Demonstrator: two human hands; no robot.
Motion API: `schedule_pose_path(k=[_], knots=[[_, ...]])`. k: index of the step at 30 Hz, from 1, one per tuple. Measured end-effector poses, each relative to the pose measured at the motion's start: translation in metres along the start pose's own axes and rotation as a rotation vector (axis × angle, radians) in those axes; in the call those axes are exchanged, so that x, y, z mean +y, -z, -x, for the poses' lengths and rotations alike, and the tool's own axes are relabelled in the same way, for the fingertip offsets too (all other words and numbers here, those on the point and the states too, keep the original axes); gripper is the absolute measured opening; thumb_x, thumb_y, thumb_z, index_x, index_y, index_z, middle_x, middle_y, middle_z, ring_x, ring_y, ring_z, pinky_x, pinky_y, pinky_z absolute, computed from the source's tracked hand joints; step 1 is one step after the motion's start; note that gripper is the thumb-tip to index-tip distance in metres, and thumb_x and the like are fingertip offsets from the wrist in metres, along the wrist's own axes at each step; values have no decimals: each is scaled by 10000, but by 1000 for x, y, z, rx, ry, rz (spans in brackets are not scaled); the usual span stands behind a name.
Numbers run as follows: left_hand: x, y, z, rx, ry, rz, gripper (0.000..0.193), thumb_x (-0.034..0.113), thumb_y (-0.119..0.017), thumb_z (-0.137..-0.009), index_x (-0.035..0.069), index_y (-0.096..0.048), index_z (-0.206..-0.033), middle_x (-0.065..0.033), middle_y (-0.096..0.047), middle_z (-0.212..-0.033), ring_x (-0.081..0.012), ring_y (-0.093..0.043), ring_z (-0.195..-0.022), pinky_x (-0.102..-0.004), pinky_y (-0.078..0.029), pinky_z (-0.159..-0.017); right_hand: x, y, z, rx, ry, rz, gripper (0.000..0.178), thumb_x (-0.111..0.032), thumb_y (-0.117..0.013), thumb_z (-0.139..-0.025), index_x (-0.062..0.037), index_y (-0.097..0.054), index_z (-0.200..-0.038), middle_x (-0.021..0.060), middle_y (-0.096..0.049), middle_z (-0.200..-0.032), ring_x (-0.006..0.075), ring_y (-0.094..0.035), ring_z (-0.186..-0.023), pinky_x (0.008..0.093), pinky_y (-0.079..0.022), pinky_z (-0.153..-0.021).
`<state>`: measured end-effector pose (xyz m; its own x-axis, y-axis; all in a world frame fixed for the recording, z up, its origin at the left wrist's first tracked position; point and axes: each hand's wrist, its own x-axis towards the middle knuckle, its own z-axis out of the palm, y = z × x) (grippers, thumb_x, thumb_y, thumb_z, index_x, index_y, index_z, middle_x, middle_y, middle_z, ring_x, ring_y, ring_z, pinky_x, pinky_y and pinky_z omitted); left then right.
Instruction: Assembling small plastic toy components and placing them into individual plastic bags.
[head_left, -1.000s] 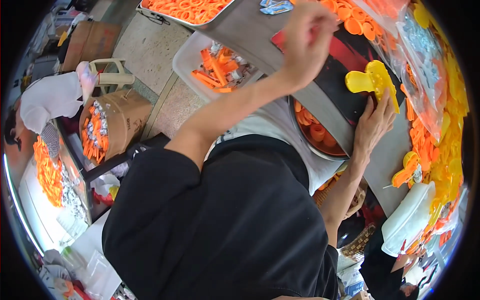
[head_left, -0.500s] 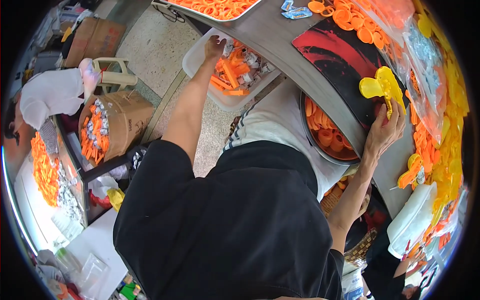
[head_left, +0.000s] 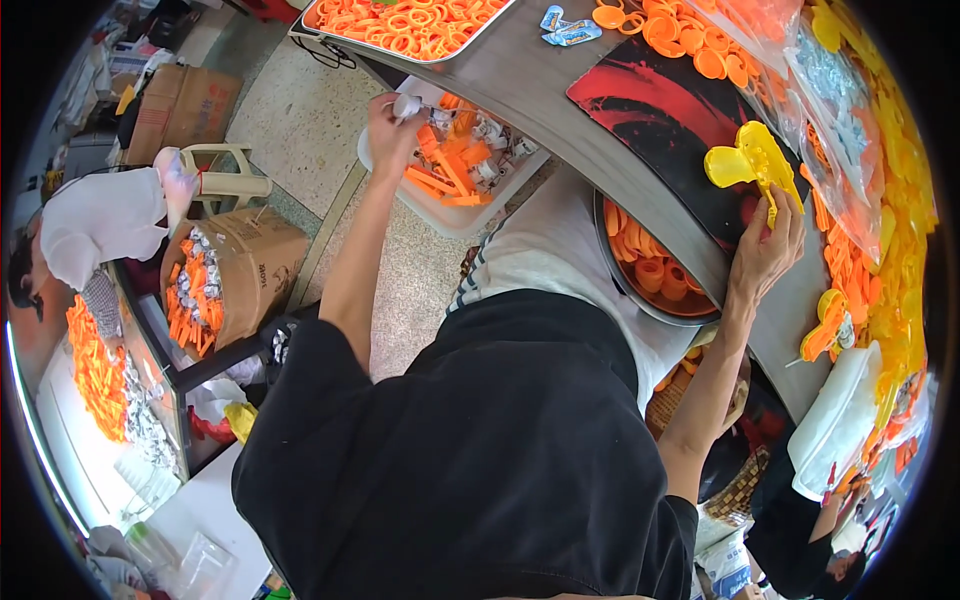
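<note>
My left hand (head_left: 393,135) is closed on a small white-and-silver part (head_left: 406,106), above the left rim of a translucent plastic bin (head_left: 450,222). That bin holds orange strips (head_left: 455,170) and more white-and-silver parts (head_left: 490,130). On the right, my right hand (head_left: 768,250) grips a yellow plastic shell (head_left: 757,165) by its near end, fingers and thumb around it. The shell has a rounded lobe pointing left and stands over a black-and-red mat (head_left: 655,105) on the grey worktable (head_left: 545,75).
A metal bowl (head_left: 608,255) of orange tubes sits by my lap. Orange rings fill a tray (head_left: 450,54) at the far edge. Yellow shells (head_left: 885,300) and a white tub (head_left: 835,420) lie right. A cardboard box (head_left: 262,270) and a person in white (head_left: 105,205) are left.
My left hand has drawn back leftward out of the bin and now shows a small white-and-silver part. The right hand still holds the yellow shell in nearly the same place.
</note>
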<state>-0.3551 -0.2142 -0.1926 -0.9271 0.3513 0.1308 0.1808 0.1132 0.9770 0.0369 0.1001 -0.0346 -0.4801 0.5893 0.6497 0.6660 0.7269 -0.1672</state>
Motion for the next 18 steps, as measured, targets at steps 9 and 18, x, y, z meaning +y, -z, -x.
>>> schedule_pose_path(k=[9, 18], knots=[[203, 7, 66, 11, -369, 271, 537, -107, -726, -844, 63, -401, -1235, -191, -660, -1170, -219, -659, -1114, -328, -551, -964, -57, 24, -9, 126, 122, -331, 221, -41, -696, -918, -46, -719, -1137, 105, -719, -1139, 269, -661, -1085, 395, -474, -984], [270, -81, 81, -269, -480, 574, 577, -123, -725, -830, 88, -391, -1251, -250, -668, -1167, -244, -659, -1116, -360, -542, -968, -160, 39, -4, -261, 8, -1095, 291, -102, -649, -973, -29, -676, -1253, 131, -656, -1101, 236, -619, -970, 310, -492, -847]])
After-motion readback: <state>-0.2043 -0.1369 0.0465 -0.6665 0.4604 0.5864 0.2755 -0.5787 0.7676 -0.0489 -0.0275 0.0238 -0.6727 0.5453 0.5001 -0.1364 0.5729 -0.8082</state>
